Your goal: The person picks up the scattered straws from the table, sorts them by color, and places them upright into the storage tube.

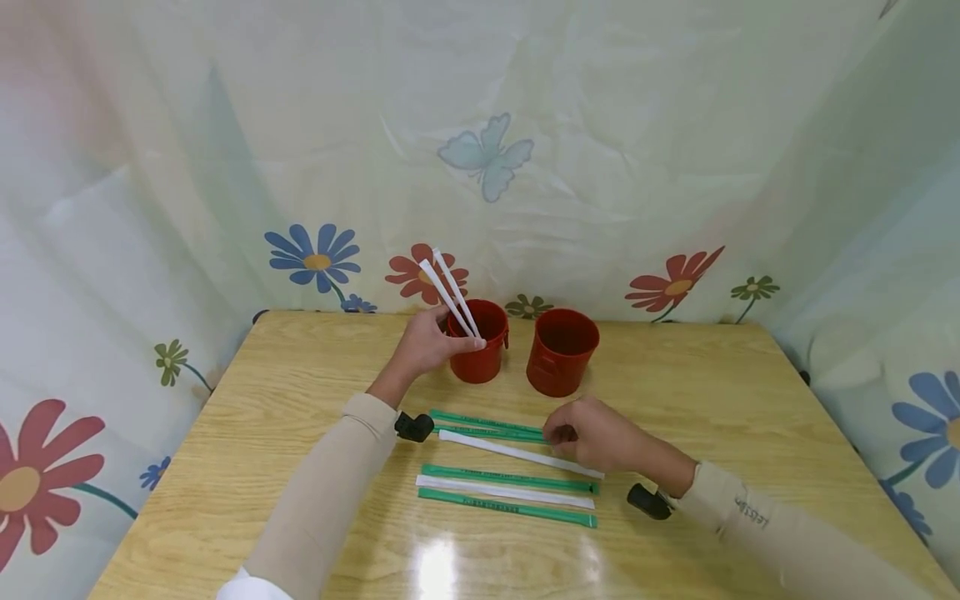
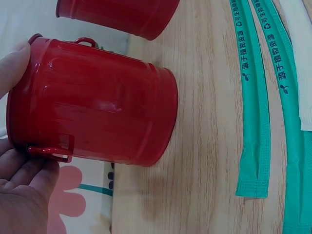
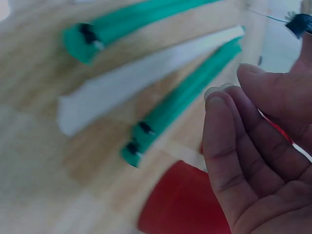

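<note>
My left hand (image 1: pixel 426 342) grips the left red bucket (image 1: pixel 478 368) at its rim, thumb on one side and fingers by the small handle (image 2: pixel 51 152) on the other. Two white wrapped straws (image 1: pixel 448 292) lean out of this bucket. My right hand (image 1: pixel 596 435) hovers at the right ends of the back green wrapped straws (image 1: pixel 480 418). In the right wrist view its fingers (image 3: pixel 219 141) are loosely bent, the thumb a little apart, with nothing between them. A white wrapped straw (image 1: pixel 495 446) passes just in front of that hand.
The second red bucket (image 1: pixel 553 373) stands right of the first, its inside dark. Nearer me lie a green wrapped straw (image 1: pixel 510 478), a white one (image 1: pixel 502 492) and another green one (image 1: pixel 506 507). A flowered curtain (image 1: pixel 585 167) hangs behind the wooden table (image 1: pixel 300 400).
</note>
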{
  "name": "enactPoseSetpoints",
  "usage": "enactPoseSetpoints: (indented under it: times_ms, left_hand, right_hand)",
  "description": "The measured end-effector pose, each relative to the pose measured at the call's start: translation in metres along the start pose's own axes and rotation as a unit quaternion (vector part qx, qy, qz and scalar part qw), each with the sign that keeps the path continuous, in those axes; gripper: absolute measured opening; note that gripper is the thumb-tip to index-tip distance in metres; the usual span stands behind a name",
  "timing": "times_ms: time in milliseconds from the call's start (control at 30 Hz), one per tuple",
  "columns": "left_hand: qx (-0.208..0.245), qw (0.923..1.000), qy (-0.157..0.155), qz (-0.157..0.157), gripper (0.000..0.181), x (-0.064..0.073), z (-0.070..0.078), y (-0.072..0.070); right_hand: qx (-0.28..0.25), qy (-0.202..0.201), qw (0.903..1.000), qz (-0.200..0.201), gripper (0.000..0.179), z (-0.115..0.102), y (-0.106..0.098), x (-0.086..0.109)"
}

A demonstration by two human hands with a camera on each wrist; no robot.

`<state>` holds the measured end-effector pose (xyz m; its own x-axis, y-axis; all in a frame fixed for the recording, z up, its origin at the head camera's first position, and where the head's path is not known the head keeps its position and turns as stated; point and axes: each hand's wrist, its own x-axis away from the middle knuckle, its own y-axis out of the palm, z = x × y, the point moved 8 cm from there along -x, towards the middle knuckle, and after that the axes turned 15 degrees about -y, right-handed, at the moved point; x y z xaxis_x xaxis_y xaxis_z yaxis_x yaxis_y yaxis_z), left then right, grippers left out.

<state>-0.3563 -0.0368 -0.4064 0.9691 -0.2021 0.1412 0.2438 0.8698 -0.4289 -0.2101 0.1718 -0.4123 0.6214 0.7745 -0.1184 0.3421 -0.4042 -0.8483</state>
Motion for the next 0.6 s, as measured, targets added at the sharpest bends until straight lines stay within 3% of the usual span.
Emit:
enactPoseSetpoints:
  times_ms: [267,600]
  left_hand:
    - [0.001,1.0000,0.000,0.002,0.067,0.003,0.001,0.000]
    - [0.001,1.0000,0.001,0.001,0.064,0.003,0.001,0.001]
  right_hand:
    - [0.056,-0.002,0.9978,-0.034,0.024,0.005,0.023,0.007]
    - [0.105,-0.008,0.9912,-0.080,0.038,-0.006,0.041,0.007]
